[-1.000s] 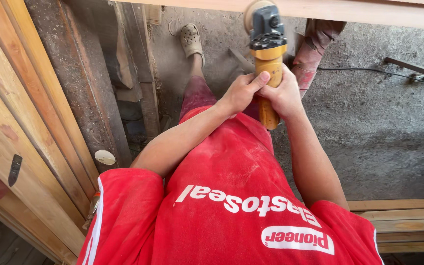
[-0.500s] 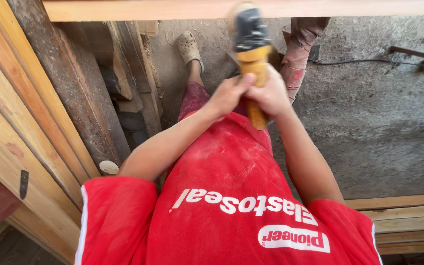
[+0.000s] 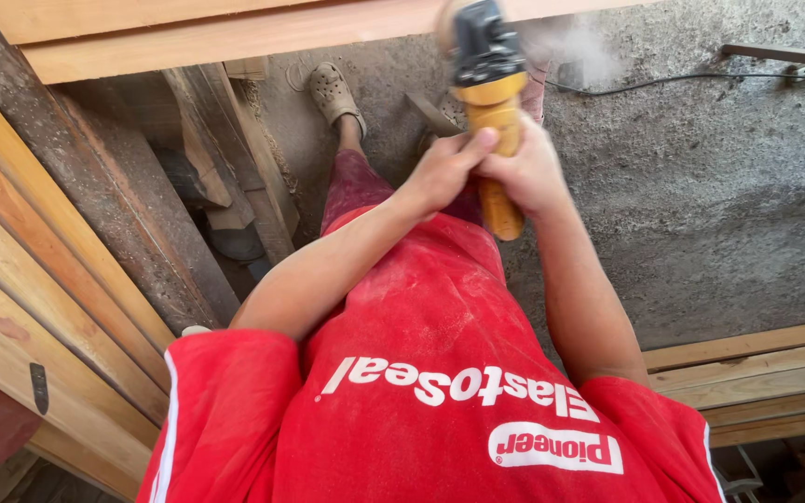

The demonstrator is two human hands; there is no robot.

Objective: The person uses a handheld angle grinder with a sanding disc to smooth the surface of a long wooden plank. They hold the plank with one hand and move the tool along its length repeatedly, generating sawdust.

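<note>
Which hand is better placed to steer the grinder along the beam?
Probably right. The right hand wraps the yellow grinder body directly below its head at the wooden beam; the left hand only braces from the side.

Smooth yellow and black plastic grinder [image 3: 488,102] gripped under the fingers [image 3: 466,149]. Pale, planed wooden plank [image 3: 235,33] just beyond the fingertips, matt. Rough grey concrete floor [image 3: 701,205] below the fingers, dusty. Red cloth shirt [image 3: 421,373], powdered with dust. Matt rubber clog [image 3: 333,91].

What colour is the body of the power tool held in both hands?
Yellow-orange, with a black head; the head view shows the power tool.
</note>
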